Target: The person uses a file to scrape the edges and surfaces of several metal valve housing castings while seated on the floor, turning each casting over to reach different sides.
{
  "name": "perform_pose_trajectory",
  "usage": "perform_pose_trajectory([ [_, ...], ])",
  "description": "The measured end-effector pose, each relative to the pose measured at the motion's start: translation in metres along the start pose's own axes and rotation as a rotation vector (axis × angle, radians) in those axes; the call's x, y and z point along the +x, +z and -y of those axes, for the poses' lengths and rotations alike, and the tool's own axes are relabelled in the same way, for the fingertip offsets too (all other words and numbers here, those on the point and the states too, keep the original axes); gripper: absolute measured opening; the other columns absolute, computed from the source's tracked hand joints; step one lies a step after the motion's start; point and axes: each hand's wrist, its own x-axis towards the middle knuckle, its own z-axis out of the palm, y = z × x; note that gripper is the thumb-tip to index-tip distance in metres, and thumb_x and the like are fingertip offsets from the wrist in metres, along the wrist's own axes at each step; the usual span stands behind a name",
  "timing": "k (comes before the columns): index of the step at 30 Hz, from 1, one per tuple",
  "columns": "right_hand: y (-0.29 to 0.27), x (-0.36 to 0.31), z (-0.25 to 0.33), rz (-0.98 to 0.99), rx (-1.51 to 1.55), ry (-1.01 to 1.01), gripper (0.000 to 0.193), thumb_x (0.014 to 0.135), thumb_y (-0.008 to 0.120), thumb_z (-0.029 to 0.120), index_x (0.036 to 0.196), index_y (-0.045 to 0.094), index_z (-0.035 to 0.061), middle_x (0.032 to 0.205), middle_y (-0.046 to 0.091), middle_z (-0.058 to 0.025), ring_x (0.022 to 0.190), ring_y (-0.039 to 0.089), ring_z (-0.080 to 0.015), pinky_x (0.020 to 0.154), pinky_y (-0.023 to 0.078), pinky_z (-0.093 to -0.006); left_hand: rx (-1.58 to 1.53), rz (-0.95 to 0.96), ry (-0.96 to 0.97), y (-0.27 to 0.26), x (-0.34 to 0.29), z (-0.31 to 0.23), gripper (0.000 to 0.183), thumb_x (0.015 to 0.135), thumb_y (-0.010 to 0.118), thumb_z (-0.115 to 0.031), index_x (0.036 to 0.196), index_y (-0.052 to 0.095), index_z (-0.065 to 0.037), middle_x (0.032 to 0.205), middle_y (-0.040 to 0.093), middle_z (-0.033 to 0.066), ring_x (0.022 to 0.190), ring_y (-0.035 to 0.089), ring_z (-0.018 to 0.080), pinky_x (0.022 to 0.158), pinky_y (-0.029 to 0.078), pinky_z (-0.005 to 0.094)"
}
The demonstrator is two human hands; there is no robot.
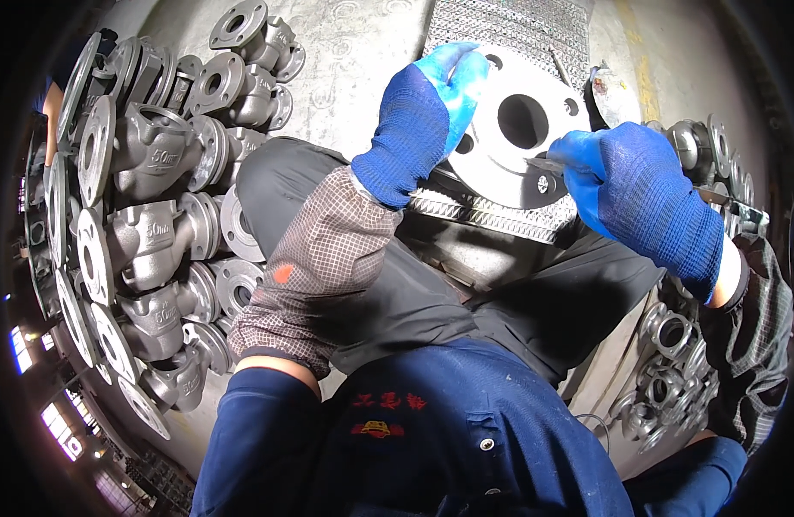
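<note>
A round, light-grey metal flange (492,172) with a large centre hole and smaller bolt holes faces me, tilted, on a ridged metal support. My left hand (436,108), in a blue glove, is closed on the flange's left edge, fingers reaching over its upper rim. At its lower right is my right hand (608,172), also gloved in blue. Those fingers are pinched together around a thin, dark tool whose tip reaches the flange face beside a bolt hole. Most of the tool is hidden by the glove. Whatever lies behind the flange is out of sight.
Several grey flanged valve bodies (156,151) are stacked in rows on my left, close to my left arm. More castings (673,370) lie on the floor at the right. Beneath and behind the flange is a perforated metal grate (513,21). A person's arm (51,112) shows at the far left.
</note>
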Motion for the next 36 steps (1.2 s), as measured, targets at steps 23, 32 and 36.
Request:
perform_pose_trajectory([
  [23,-0.008,0.021,0.009,0.204,0.032,0.008,0.015,0.085,0.060,0.012,0.092,0.066,0.0001,0.065,0.063,-0.0159,0.060,0.066,-0.0262,0.061,0.057,-0.0354,0.132,-0.056,0.129,0.007,0.005,0.020,0.038,0.094,0.052,-0.034,0.118,0.061,-0.005,0.087,0.069,0.0165,0.073,0.068,0.0234,0.068,0.054,0.0345],
  [32,0.005,0.022,-0.012,-0.070,0.321,-0.360,0.023,0.084,0.055,0.016,0.076,0.068,-0.0017,0.074,0.067,-0.0141,0.063,0.067,-0.0234,0.065,0.057,-0.0340,0.141,-0.071,0.181,0.007,0.008,0.022,0.034,0.088,0.061,-0.024,0.120,0.060,-0.010,0.086,0.068,0.0157,0.073,0.068,0.0239,0.067,0.055,0.0349],
  [36,-0.007,0.028,0.015,0.280,0.257,0.234,0.021,0.083,0.061,0.012,0.097,0.067,-0.0021,0.067,0.064,-0.0128,0.066,0.067,-0.0220,0.065,0.056,-0.0339,0.127,-0.033,0.138,0.003,0.007,0.027,0.048,0.094,0.057,-0.039,0.121,0.058,0.000,0.083,0.064,0.0057,0.066,0.057,0.0071,0.056,0.050,0.0224],
])
